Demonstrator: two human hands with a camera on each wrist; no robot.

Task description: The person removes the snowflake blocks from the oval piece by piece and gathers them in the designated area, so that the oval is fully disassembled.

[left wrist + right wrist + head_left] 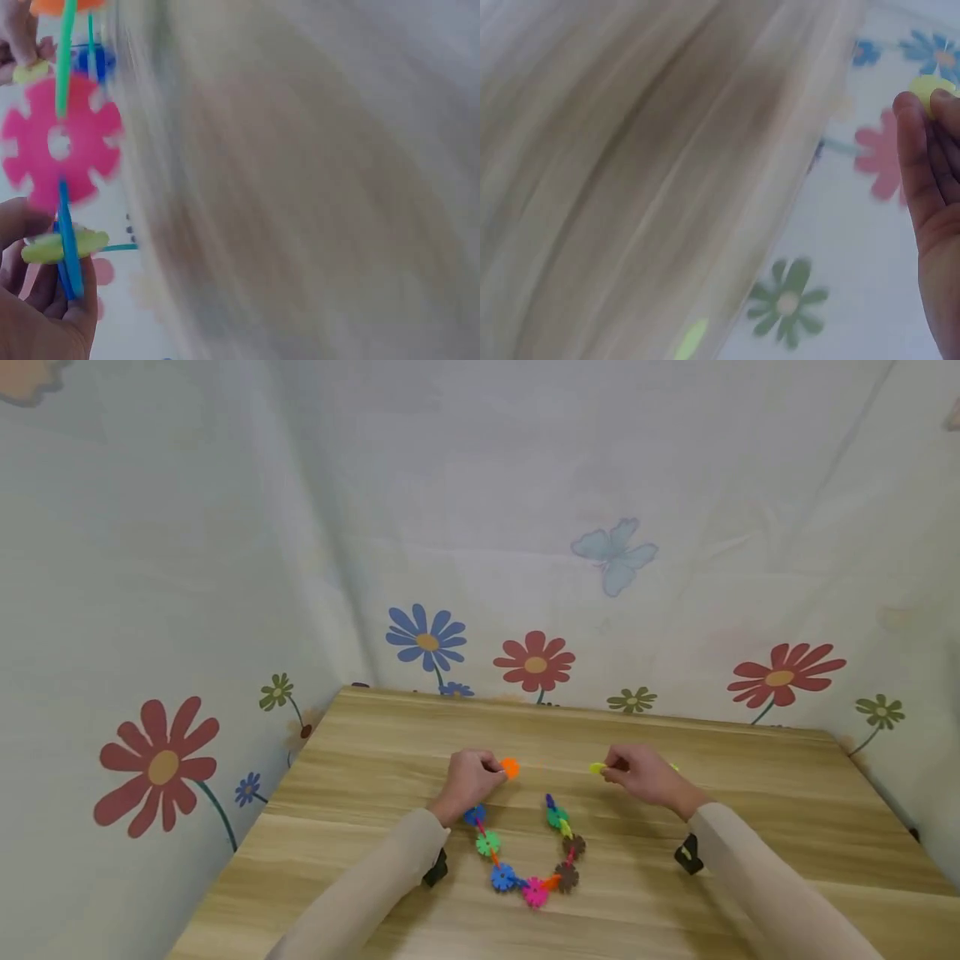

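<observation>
In the head view my left hand (468, 781) pinches an interlocking disc, with an orange disc (510, 768) showing at its fingertips. The left wrist view has my left hand (49, 307) with its fingers around a yellow disc (56, 247) joined to blue pieces, below a notched pink disc (90, 142). A curved chain of linked flower-shaped discs (536, 892) lies on the table, one end close to the left hand. Apart from the chain, my right hand (643, 774) pinches a yellow disc (597, 768) between thumb and finger. That yellow disc (922, 91) is partly covered in the right wrist view.
The wood-grain table (360, 735) meets a flower-printed cloth (480, 568) at its back edge. Another yellow-green piece (675, 767) lies just beyond the right hand. Dark wrist bands (688, 855) hang by the sleeves. Both wrist views are blurred over the table.
</observation>
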